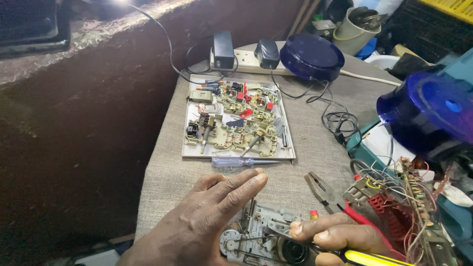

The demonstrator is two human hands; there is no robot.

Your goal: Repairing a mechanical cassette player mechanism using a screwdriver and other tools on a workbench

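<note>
In the head view, the left hand (207, 216) lies flat with fingers stretched and together, gripping nothing; its palm and fingers rest over the left part of a grey metal mechanism (263, 231) with a small wheel and belt, which sits on the cloth-covered table (162, 172) at the near edge. The right hand (335, 236) is clenched around a yellow-handled screwdriver (369, 257), thumb and forefinger pinched on its shaft, the tip hidden against the right side of the mechanism. Just beyond the left fingertips lies a clear-handled screwdriver (239, 161), touching the near rim of a pale tray (187, 148) filled with small switch parts. Just past the right hand lie pliers (322, 189) with red grips, and right of them a wired circuit board (399, 197) on a red frame. Farther off, beyond the tray, a power strip (246, 61) carries two black adapters, with a blue round lid (311, 56) beside it. A blue dome (426, 111) stands well right of the hands.
</note>
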